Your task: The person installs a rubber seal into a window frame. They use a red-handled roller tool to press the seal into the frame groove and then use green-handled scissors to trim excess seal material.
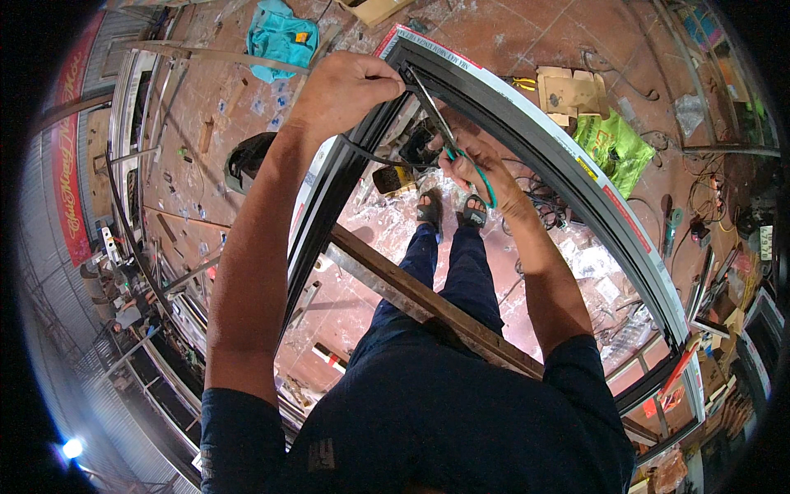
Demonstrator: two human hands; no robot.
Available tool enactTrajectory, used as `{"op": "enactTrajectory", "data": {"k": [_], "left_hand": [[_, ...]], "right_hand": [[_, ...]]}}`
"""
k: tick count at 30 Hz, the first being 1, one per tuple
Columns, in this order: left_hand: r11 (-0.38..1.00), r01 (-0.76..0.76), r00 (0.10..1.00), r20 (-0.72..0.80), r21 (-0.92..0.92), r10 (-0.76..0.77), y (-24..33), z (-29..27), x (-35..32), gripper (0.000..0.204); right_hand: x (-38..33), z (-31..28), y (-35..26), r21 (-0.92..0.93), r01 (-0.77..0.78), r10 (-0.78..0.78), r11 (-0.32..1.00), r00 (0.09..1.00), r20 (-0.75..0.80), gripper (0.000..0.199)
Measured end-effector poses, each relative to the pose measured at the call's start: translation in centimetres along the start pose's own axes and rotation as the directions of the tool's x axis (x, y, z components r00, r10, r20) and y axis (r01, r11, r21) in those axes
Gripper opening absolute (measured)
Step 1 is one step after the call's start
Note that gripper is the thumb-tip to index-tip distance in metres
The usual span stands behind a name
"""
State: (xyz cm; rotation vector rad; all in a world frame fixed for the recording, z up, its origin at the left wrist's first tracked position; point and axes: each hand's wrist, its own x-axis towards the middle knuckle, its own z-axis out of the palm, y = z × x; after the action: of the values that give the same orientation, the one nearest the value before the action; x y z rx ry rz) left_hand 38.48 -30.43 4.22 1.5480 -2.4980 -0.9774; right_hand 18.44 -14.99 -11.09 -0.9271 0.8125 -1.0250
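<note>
My right hand (485, 169) is closed round the teal handles of a pair of scissors (436, 111). Their long blades point up and left to the far corner of a large black-and-white window or door frame (527, 128). At that corner my left hand (354, 86) pinches what looks like the end of a black rubber strip, close to the scissor tips; the fingers hide most of it. A loose length of black strip (370, 156) curves from the frame's left side into the opening. Whether the blades touch the strip, I cannot tell.
A wooden bar (436, 296) crosses the frame opening in front of my legs. Beyond the frame lie a teal cloth (280, 41), flattened cardboard (572, 90) and a lime-green bag (613, 148). Cables (547, 198) and scraps litter the tiled floor. A red-handled tool (679, 366) rests at the right.
</note>
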Motion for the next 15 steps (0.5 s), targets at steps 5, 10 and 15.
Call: {"op": "enactTrajectory", "data": {"k": [5,10,15], "left_hand": [[0.999,0.026,0.999,-0.025,0.021,-0.025,0.3,0.1,-0.3,0.031],[0.996,-0.074,0.997,-0.029,0.053,0.075,-0.9,0.3,-0.1,0.03],[0.998,-0.049,0.997,-0.06,0.044,0.051,-0.4,0.4,-0.2,0.029]], "right_hand": [[0.3,-0.3,0.7,-0.018,0.011,-0.011,1.0,1.0,0.007,0.046],[0.4,-0.5,2.3,0.031,0.081,-0.082,0.996,0.996,0.032,0.052],[-0.5,-0.7,2.9,0.14,-0.06,0.065,0.988,0.997,-0.036,0.038]]}}
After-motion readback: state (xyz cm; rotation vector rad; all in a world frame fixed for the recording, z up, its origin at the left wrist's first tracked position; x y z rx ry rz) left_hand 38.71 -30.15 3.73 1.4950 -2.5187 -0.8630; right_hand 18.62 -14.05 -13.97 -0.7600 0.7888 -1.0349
